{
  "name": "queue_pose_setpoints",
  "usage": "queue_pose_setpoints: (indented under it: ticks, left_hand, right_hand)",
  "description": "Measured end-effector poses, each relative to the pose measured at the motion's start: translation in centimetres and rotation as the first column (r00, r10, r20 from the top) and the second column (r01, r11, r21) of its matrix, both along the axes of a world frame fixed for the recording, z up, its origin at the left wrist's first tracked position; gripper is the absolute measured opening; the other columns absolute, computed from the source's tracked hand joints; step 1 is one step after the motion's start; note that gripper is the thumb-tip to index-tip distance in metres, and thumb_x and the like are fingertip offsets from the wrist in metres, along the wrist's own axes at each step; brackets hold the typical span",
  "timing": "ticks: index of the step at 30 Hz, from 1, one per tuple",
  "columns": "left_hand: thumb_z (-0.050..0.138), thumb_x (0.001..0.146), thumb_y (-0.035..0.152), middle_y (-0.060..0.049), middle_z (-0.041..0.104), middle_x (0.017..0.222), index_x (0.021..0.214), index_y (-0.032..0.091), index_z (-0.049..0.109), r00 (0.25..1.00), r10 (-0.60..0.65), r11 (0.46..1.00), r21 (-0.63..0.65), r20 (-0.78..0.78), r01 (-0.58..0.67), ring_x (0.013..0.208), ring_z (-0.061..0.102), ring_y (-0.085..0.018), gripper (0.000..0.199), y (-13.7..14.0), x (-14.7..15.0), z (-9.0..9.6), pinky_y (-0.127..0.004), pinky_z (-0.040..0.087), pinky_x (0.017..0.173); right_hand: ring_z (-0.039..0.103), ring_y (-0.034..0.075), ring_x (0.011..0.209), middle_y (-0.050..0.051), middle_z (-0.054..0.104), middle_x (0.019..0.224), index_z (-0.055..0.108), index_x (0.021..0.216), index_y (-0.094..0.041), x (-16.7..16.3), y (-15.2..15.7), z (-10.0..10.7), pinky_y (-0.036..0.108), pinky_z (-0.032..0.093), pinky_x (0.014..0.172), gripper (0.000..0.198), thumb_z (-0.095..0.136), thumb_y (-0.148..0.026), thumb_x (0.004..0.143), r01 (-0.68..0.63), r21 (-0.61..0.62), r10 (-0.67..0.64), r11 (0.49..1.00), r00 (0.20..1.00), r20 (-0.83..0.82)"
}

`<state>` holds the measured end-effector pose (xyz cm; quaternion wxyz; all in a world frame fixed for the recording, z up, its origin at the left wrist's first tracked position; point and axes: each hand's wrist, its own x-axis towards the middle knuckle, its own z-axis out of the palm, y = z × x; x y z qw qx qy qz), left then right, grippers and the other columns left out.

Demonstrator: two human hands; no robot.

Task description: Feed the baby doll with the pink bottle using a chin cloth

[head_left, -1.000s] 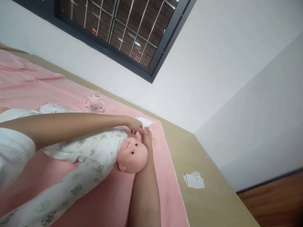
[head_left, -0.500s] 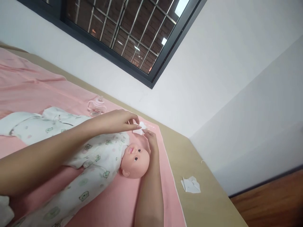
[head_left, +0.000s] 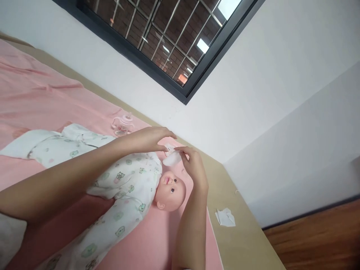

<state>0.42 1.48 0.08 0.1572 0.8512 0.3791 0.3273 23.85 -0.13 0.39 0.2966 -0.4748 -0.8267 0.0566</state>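
Observation:
A baby doll (head_left: 170,191) in a white sleepsuit (head_left: 123,180) with a green animal print lies on its back on a pink cloth (head_left: 146,240). Just beyond its head, my right hand (head_left: 195,167) pinches a thin white tissue (head_left: 172,158), which hangs from the fingertips. My left hand (head_left: 156,138) reaches across above the doll's body, thumb and fingers spread apart. Between the two hands, partly behind the tissue, is a small whitish thing with faint markings (head_left: 169,147); its kind is unclear. The left thumb is very close to it, and I cannot tell whether they touch.
A clear baby bottle with pink handles (head_left: 123,125) stands on the cloth beyond my left forearm. A folded white tissue (head_left: 225,217) lies on the bare tan surface (head_left: 239,243) to the right. Behind are a white wall and a dark-framed barred window (head_left: 185,98).
My right hand has lifted away from the doll's head and drawn the tissue into fuller view. The left thumb and fingers have spread wider. The camera view has shifted slightly.

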Motion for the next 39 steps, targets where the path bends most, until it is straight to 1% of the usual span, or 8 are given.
queue_pose_setpoints:
  ticks: [7, 12, 19, 24, 27, 30, 33, 39]
  left_hand:
    - [0.075, 0.072, 0.049, 0.002, 0.063, 0.135, 0.127, 0.033, 0.065, 0.934, -0.357, 0.905, -0.244, 0.006, 0.347, 0.124, 0.055, -0.024, 0.058, 0.1, -0.9, 0.7, -0.028, 0.04, 0.099]
    - [0.075, 0.069, 0.049, 0.001, 0.074, 0.097, 0.097, 0.025, 0.075, 0.942, -0.33, 0.898, -0.328, -0.062, 0.293, 0.087, 0.064, -0.021, 0.037, -0.7, -0.8, 0.9, -0.025, 0.043, 0.069]
    - [0.069, 0.077, 0.047, -0.001, 0.069, 0.083, 0.085, 0.021, 0.075, 0.902, -0.43, 0.86, -0.282, 0.049, 0.425, 0.077, 0.062, -0.018, 0.028, -1.5, -0.7, 1.4, -0.026, 0.045, 0.071]
    - [0.067, 0.081, 0.044, -0.003, 0.064, 0.118, 0.09, 0.024, 0.078, 0.882, -0.405, 0.907, -0.01, 0.242, 0.42, 0.11, 0.058, -0.023, 0.024, -2.5, 0.3, 1.8, -0.032, 0.044, 0.097]
    - [0.068, 0.081, 0.043, -0.003, 0.065, 0.121, 0.092, 0.024, 0.077, 0.87, -0.372, 0.925, 0.046, 0.323, 0.378, 0.114, 0.058, -0.024, 0.024, -2.9, 0.7, 1.8, -0.034, 0.045, 0.099]
    - [0.07, 0.08, 0.045, -0.005, 0.072, 0.094, 0.091, 0.02, 0.075, 0.856, -0.294, 0.939, -0.036, 0.426, 0.341, 0.09, 0.064, -0.022, 0.028, -3.1, 0.5, 1.9, -0.032, 0.049, 0.078]
    - [0.071, 0.078, 0.048, -0.002, 0.064, 0.069, 0.08, 0.017, 0.07, 0.861, -0.218, 0.946, -0.118, 0.459, 0.303, 0.066, 0.056, -0.016, 0.031, -3.0, 0.1, 1.9, -0.029, 0.042, 0.059]
    - [0.068, 0.078, 0.037, 0.001, 0.062, 0.068, 0.074, 0.014, 0.066, 0.916, -0.338, 0.833, -0.385, 0.214, 0.397, 0.063, 0.056, -0.013, 0.023, -2.2, 0.8, 1.1, -0.023, 0.039, 0.054]
  right_hand:
    - [0.063, 0.017, 0.094, -0.002, 0.075, 0.097, 0.073, 0.106, -0.033, -2.7, -6.1, 2.4, 0.033, 0.054, 0.08, 0.046, 0.041, -0.003, 0.091, -0.227, 0.045, 0.219, 0.973, 0.965, 0.144]
    - [0.065, 0.018, 0.095, 0.0, 0.074, 0.098, 0.069, 0.113, -0.033, -2.2, -7.4, 3.0, 0.034, 0.056, 0.08, 0.04, 0.043, -0.009, 0.095, -0.23, 0.178, 0.21, 0.957, 0.97, 0.125]
    - [0.067, 0.017, 0.095, 0.003, 0.07, 0.11, 0.066, 0.117, -0.031, -1.6, -6.2, 2.8, 0.036, 0.057, 0.087, 0.033, 0.047, -0.015, 0.096, -0.136, 0.302, 0.143, 0.944, 0.99, 0.001]
    - [0.067, 0.016, 0.09, 0.006, 0.061, 0.13, 0.048, 0.141, -0.035, -2.2, -5.1, 2.0, 0.038, 0.057, 0.092, 0.045, 0.051, -0.027, 0.096, -0.126, 0.259, 0.158, 0.958, 0.982, -0.106]
    - [0.067, 0.017, 0.095, 0.007, 0.051, 0.144, 0.029, 0.151, -0.039, -2.6, -5.0, 1.7, 0.037, 0.058, 0.09, 0.06, 0.053, -0.032, 0.096, -0.12, 0.207, 0.154, 0.971, 0.976, -0.157]
    - [0.067, 0.018, 0.1, 0.009, 0.044, 0.151, 0.016, 0.154, -0.041, -2.6, -4.9, 1.7, 0.036, 0.058, 0.089, 0.073, 0.057, -0.034, 0.094, -0.094, 0.174, 0.134, 0.98, 0.963, -0.234]
    - [0.065, 0.019, 0.106, 0.011, 0.04, 0.154, 0.013, 0.154, -0.04, -1.9, -4.2, 1.7, 0.034, 0.058, 0.087, 0.077, 0.059, -0.037, 0.093, -0.079, 0.166, 0.125, 0.983, 0.95, -0.287]
    - [0.066, 0.016, 0.098, 0.01, 0.048, 0.148, 0.034, 0.147, -0.035, 1.2, 0.6, -0.1, 0.033, 0.056, 0.089, 0.064, 0.062, -0.04, 0.09, -0.055, 0.041, 0.067, 0.998, 0.904, -0.422]
